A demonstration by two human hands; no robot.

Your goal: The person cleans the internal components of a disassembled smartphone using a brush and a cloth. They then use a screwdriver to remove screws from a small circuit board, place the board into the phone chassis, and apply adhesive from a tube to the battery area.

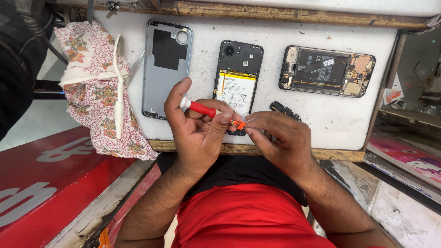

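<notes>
My left hand (195, 128) grips a small screwdriver (202, 109) with a red handle and white cap, its tip pointing right. My right hand (280, 140) pinches the screwdriver's orange tip end (240, 124) with its fingertips, just above the bottom edge of an opened black phone (237, 82) whose yellow-and-white battery is exposed. The phone lies face down on a white foam pad (330, 115). A small black part (285, 110) lies just beyond my right hand.
A grey-blue phone back cover (166, 66) lies left of the phone. A second opened phone (327, 70) lies sideways at the right. A floral cloth (98, 92) with a white cable hangs off the pad's left edge. A red counter (55, 179) is lower left.
</notes>
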